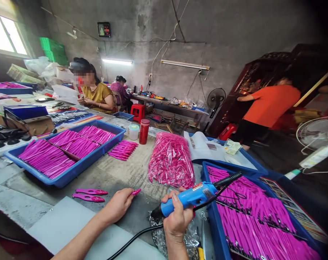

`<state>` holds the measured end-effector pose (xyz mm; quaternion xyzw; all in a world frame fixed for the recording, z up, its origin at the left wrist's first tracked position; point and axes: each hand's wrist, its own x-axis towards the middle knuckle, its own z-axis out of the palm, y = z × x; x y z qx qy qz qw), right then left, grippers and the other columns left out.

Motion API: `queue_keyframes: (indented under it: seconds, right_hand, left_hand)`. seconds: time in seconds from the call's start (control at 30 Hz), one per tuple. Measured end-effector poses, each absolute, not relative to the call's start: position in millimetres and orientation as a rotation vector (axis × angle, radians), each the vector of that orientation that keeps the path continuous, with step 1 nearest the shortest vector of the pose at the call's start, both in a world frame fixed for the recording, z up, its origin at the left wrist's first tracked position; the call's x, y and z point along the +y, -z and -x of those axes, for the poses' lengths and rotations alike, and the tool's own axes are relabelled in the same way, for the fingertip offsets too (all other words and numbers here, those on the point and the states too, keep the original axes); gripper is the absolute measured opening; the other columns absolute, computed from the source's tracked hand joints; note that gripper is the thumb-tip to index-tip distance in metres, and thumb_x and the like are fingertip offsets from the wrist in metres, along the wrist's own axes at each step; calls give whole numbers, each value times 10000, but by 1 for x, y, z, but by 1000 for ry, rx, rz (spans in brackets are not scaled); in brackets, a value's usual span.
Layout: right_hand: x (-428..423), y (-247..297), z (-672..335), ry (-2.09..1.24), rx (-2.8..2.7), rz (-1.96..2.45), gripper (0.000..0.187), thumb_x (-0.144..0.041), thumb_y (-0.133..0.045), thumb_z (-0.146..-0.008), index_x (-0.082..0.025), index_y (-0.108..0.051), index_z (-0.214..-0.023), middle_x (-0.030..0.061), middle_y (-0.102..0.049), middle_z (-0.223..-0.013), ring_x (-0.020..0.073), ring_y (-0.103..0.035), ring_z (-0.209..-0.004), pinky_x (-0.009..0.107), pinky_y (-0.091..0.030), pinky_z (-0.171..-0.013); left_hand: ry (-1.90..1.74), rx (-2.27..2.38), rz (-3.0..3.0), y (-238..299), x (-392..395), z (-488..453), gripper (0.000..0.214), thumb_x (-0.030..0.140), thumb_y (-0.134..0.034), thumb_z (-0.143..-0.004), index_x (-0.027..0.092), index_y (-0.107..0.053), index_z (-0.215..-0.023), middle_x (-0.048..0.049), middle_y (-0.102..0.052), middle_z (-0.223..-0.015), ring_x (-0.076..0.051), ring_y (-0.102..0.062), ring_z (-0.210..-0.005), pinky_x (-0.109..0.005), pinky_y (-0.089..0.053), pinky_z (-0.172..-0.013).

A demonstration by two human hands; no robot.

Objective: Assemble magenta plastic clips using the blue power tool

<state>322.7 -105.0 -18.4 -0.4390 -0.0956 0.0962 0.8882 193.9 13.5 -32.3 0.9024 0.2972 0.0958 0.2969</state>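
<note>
- Head view, left hand [119, 206]: fingers closed in a pinch on a small pink piece [136, 191]; only its tip shows, rest hidden.
- Right hand [178, 217]: wrapped around blue power tool [187, 199], black nose angled down-left over/near a crumpled clear bag [189, 236]; contact of nose unclear.
- Black cord [138, 235] runs in front of the right wrist area, between the forearms.
- Two pink handles [89, 198] lie side by side, left of left hand.
- Beyond: row of pink handles [123, 150] beside left blue tray [66, 179]; stuffed pink bag [171, 159] past the hands.
- Right blue tray [214, 225], full of magenta handles [252, 224], right of tool.
</note>
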Motion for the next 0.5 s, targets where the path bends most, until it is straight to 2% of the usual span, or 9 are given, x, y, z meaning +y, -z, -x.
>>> queue_keyframes:
  seconds: [0.5]
  right_hand:
    - [-105, 22, -324, -191, -222, 926, 405, -310, -651, -639, -176, -427, -949, -53, -538, -647, 129, -532, -430, 284, -415, -489]
  left_hand:
    - [-204, 787, -2457, 38, 14, -193, 319, 297, -281, -877, 193, -562, -768, -34, -632, -782, -168, -581, -751, -249, -410, -680]
